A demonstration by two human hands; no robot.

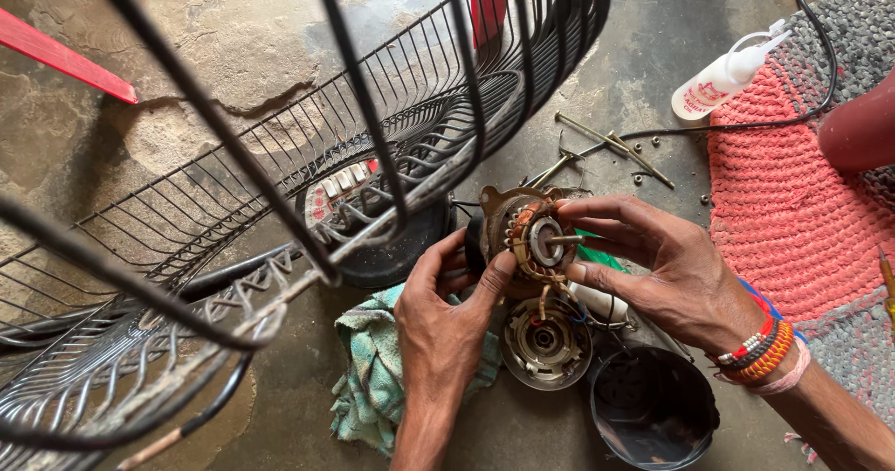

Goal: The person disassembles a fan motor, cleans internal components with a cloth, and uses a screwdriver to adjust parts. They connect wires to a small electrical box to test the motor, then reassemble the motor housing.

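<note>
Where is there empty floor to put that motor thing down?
Bare floor lies between the fan cage and squeeze bottle. Below both hands it's crowded: green cloth, round motor cover, black bucket.

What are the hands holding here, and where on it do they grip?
Both hands hold the fan motor: the left hand grips its left side and lower edge, the right hand pinches its right side beside the shaft.
</note>
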